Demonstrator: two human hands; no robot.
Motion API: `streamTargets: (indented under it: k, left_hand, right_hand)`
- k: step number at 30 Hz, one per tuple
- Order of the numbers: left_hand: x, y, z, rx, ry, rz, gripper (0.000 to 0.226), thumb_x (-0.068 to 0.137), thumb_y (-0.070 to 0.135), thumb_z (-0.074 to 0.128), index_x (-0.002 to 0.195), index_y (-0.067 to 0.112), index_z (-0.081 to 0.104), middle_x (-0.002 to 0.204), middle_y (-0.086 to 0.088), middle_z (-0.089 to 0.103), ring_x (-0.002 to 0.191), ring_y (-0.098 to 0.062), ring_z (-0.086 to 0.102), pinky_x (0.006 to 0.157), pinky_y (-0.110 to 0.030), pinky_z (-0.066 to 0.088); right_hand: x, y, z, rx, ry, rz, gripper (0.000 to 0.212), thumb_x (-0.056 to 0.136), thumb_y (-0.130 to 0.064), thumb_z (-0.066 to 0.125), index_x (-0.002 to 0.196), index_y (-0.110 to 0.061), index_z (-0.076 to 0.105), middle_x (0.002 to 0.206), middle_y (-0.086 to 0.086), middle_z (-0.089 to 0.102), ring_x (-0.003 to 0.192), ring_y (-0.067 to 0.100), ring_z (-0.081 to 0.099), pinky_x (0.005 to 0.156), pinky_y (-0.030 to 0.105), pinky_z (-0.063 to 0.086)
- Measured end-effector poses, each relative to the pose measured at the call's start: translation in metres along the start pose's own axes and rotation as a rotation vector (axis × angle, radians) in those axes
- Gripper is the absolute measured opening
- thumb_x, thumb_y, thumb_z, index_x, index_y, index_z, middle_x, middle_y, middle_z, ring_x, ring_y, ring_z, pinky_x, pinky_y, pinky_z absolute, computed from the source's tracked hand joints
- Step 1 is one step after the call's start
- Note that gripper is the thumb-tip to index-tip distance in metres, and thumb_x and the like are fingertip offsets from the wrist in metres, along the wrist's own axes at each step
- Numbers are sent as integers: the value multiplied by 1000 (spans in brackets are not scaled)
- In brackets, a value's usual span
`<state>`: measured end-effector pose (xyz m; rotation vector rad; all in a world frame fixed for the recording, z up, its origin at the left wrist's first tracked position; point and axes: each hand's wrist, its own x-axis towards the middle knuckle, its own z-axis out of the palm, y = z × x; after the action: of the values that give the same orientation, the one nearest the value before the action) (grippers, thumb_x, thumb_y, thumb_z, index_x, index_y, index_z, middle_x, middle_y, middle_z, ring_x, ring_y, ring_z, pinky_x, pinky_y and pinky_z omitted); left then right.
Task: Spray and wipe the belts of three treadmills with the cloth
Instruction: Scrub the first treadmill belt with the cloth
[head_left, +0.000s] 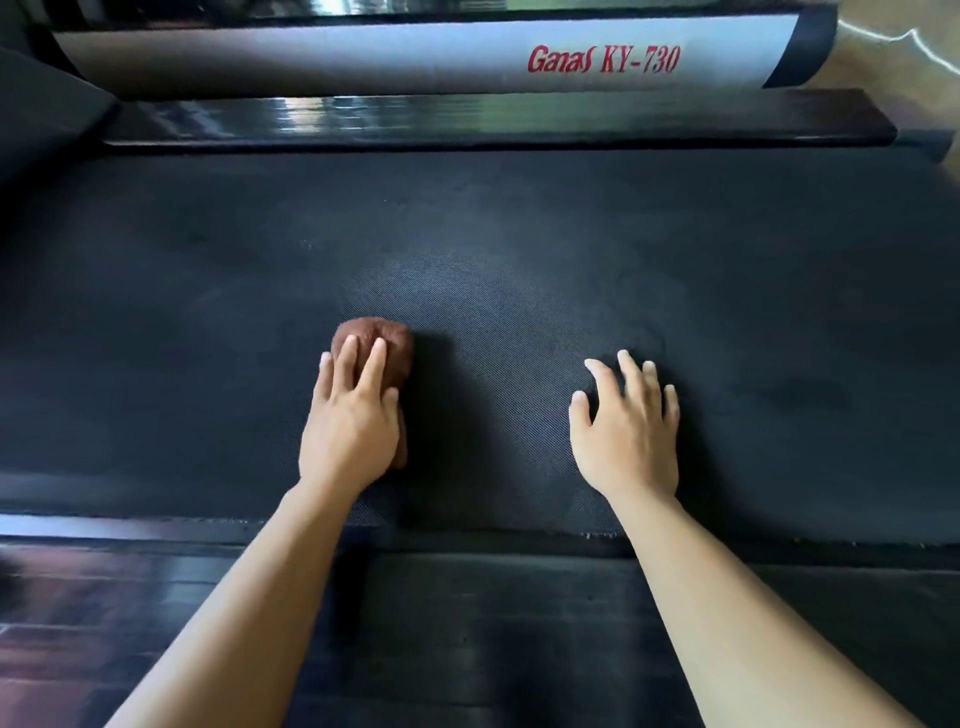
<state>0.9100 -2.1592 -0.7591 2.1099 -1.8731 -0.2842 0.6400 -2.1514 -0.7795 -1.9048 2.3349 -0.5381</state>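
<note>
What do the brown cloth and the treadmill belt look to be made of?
The cloth: soft, fuzzy fabric, perhaps microfibre, matte and bunched under the left hand. The belt: dark rubber-like sheet, matte, with a fine woven-looking texture.

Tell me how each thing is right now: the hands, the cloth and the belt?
left hand: fingers straight, pressing the cloth down.
right hand: fingers spread, resting on the belt, holding nothing.
cloth: bunched up, on the belt under the left hand.
belt: flat, dark, both hands on it; wet or dry, cannot tell.
</note>
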Motion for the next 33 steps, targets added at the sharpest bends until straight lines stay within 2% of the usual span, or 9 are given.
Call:
streamTargets:
  k: [5,7,12,17,20,22,26,29,33]
  left_hand:
    - [34,64,24,45,-51,28,60,104,28,39,159,18,16,166,-14,5,151,-42,3,123,-42,6]
    - [37,97,37,52,-80,87,60,103,29,40,158,16,18,166,-16,7,151,-44,5,123,-44,7]
    - [8,168,70,62,-130,312,62,99,30,41,156,16,23,165,-17,15,151,-43,11,122,-48,15]
    - [-46,168,62,-21,-157,405,59,100,31,43,156,24,29,165,-7,19,151,-38,16,121,-46,20]
    - [-58,129,50,-1,-137,337,60,95,37,35,154,26,33,163,-7,26,150,-39,22,120,-48,23]
    - [-54,100,42,7,-96,260,60,95,34,40,154,23,35,163,-9,27,149,-42,22,119,-50,24]
    - [-23,70,30,-24,-39,50,56,100,25,44,155,19,33,165,-10,18,151,-41,12,123,-49,19]
    - [2,89,36,2,-7,-16,60,101,25,46,157,18,25,166,-13,12,151,-41,8,123,-45,12]
    - [9,148,57,25,-49,99,61,99,25,48,155,12,28,163,-20,16,148,-48,12,122,-47,12]
  right_hand:
    - [4,7,-11,80,-105,-18,44,99,-35,48,141,-23,49,159,8,31,149,31,19,122,48,11]
    - [5,16,-19,105,-108,-39,42,98,-33,50,139,-21,52,158,8,33,148,32,21,121,47,13]
    - [10,70,-40,-47,-3,-46,41,95,-30,56,134,-17,57,152,12,43,144,38,30,118,54,20]
    - [10,113,-47,-141,-39,4,48,97,-35,52,141,-17,51,154,13,39,144,39,28,118,57,20]
    - [5,116,-42,-123,-33,10,50,98,-38,50,144,-20,47,156,11,35,145,38,27,118,55,19]
    - [5,115,-41,-115,-14,12,50,98,-38,50,144,-20,47,156,11,36,145,37,28,118,56,19]
    - [5,116,-40,-116,-5,15,50,98,-39,49,144,-21,47,156,10,35,145,36,28,119,55,19]
    - [4,115,-40,-109,7,24,49,97,-38,50,143,-21,47,156,9,36,145,36,28,119,54,20]
    - [4,116,-41,-98,6,34,49,98,-39,47,143,-23,46,157,7,35,146,33,26,120,52,18]
